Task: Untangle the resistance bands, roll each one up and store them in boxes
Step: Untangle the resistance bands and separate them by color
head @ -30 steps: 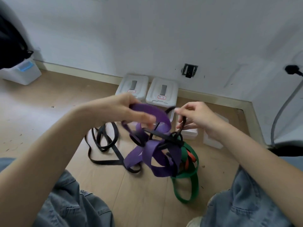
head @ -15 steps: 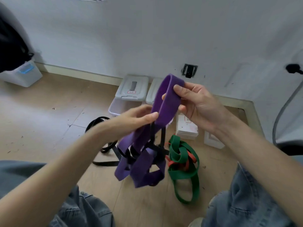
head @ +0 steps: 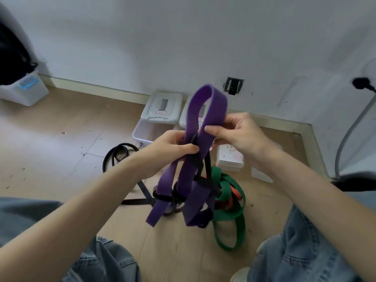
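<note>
Since the purple band (head: 205, 127) rose from the tangle half a second ago, both hands pinch it mid-air: left hand (head: 173, 147) at the black band (head: 200, 169) crossing, right hand (head: 234, 131) beside. Green band (head: 230, 216) stays on floor; separation underway, boxes (head: 162, 108) unfilled.

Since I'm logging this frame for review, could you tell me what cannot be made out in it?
- Head view: how the thin black band threads through the purple band; overlapping loops hide the knot.
- The orange band is mostly covered by the green band.
- Labels on the box lids: too small to read.
- Right box: behind the purple band and right hand.
- Left hand: fingertips hidden by the band.
</note>
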`<state>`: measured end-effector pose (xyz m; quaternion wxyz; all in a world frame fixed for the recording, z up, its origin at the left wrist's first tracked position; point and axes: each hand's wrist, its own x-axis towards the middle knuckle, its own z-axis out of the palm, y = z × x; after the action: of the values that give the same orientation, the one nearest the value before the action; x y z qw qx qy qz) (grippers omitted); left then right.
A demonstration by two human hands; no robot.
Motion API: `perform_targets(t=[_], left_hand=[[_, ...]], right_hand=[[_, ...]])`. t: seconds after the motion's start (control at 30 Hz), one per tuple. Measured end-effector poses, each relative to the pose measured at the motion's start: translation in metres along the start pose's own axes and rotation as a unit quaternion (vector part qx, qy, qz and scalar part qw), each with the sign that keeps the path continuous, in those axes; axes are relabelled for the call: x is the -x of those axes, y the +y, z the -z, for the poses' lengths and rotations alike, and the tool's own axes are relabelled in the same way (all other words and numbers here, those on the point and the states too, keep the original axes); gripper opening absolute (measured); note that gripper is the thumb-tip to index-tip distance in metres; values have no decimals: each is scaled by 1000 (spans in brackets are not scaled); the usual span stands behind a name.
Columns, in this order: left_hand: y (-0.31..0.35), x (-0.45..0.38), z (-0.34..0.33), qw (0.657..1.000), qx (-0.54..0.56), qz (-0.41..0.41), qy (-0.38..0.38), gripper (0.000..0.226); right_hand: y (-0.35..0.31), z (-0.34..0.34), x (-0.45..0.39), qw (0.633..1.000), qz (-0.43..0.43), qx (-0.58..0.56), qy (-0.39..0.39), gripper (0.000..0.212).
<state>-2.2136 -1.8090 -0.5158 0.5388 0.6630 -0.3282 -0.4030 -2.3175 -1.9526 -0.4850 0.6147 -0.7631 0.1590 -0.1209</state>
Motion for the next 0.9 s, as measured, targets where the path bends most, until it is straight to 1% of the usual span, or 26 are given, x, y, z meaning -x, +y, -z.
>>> perform_targets(t=[0.03,0.1,0.17,0.2,0.23,0.27,0.3,0.33,0.37,0.4,0.47,0.5,0.53,0.57,0.6,0.63,0.67,0.7,0.73,0.77,0.8,0.83,0.87,0.9], left_hand=[[0,-1,2,999,-39,-19,23,22],[1,-3,9,986,-138,-53,77,20],[-1,-8,14,953,-258,-76,138,12],[-3,-10,15,934,-306,-84,166,14],[-5,-11,17,921,-330,-88,187,20],[-8,-12,19,918,-332,-86,202,27],[-10,-12,22,921,-319,-83,207,32],[-14,-12,26,923,-319,-79,198,34],[-18,-11,31,915,-353,-72,180,34],[-24,-12,35,894,-415,-58,160,36],[-38,-13,44,823,-551,-15,142,36],[-43,-14,49,799,-587,8,132,33],[-46,-14,53,800,-588,35,114,29],[-47,-13,57,828,-548,74,94,27],[-43,-10,59,875,-463,120,78,28],[-36,-6,58,925,-336,163,67,33],[-29,-4,56,961,-197,185,59,41],[-20,-3,52,980,-88,172,45,49],[-10,-2,46,989,-21,142,33,52],[-2,-2,40,993,19,111,26,51],[6,-1,33,995,44,86,28,46],[14,0,27,995,56,72,30,40],[20,2,22,996,58,61,27,35],[25,4,19,996,67,53,25,31]], right_hand=[[-1,0,-1,1000,-2,-4,12,11],[-3,1,-2,1000,-11,-20,14,8],[-6,0,-4,998,-15,-50,27,8],[-7,0,-5,997,-11,-61,39,8],[-7,0,-6,996,-6,-69,53,9],[-8,1,-6,995,-2,-78,65,10],[-9,3,-6,993,0,-91,73,10],[-9,5,-6,991,2,-106,79,10],[-9,8,-6,989,4,-123,85,10],[-9,11,-7,986,6,-143,90,9],[-11,15,-8,980,10,-179,89,7],[-13,17,-8,979,16,-183,88,7],[-14,20,-9,978,26,-184,90,8],[-14,24,-11,975,32,-195,98,8],[-15,29,-12,970,31,-215,107,10],[-16,35,-13,967,21,-228,111,12],[-15,39,-13,971,-2,-214,105,13],[-13,42,-13,983,-44,-160,79,13],[-9,43,-11,993,-101,-61,33,11],[-3,40,-8,984,-159,73,-20,11],[5,36,-6,953,-202,216,-71,16],[13,33,-4,904,-218,352,-106,24],[20,30,-4,855,-202,463,-117,33],[22,27,-3,833,-164,518,-106,43]])
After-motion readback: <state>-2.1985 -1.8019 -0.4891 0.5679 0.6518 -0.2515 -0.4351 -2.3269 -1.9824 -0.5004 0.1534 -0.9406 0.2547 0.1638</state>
